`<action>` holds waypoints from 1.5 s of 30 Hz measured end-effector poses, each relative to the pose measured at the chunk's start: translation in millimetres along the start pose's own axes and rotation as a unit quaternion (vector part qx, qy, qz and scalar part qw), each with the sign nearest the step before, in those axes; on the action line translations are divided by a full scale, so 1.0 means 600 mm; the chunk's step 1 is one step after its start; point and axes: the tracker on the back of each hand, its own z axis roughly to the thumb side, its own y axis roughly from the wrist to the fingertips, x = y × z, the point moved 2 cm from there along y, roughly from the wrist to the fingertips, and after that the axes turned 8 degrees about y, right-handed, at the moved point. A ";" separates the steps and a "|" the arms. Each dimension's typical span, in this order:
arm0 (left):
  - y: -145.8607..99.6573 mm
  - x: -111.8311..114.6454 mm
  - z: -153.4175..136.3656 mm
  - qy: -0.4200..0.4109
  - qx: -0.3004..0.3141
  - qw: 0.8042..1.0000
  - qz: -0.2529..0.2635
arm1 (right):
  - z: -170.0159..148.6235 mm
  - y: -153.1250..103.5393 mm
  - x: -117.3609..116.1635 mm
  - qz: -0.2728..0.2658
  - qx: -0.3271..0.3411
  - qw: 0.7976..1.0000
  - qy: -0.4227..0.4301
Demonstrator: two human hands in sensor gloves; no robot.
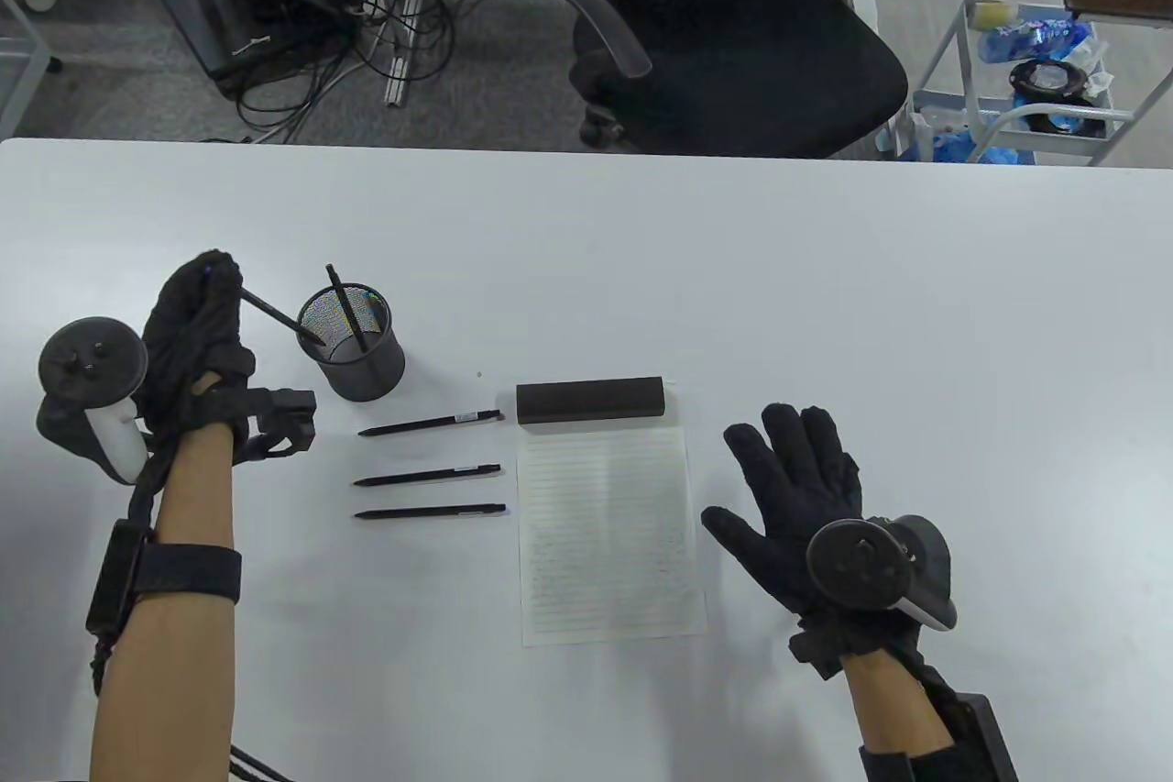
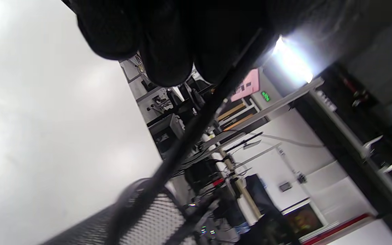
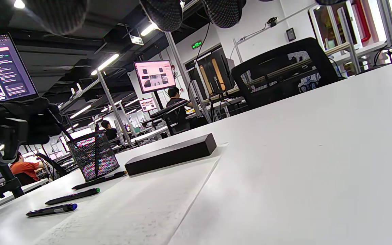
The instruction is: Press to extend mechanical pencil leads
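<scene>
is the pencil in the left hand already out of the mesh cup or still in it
Partly in. The left hand grips the pencil by its upper end; its lower end sits inside the mesh cup.

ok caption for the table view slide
Left hand grips a pencil angled into the mesh cup; right hand open.

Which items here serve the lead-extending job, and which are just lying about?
Job: pencil gripped by left hand with its tip in the mesh cup; second pencil in cup; three pencils on table.
Idle: lined sheet, black block, open right hand.
</scene>
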 end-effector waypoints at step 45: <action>-0.300 0.328 0.056 -0.503 0.108 0.746 -0.423 | 0.007 -0.004 -0.004 0.001 0.000 1.000 -0.001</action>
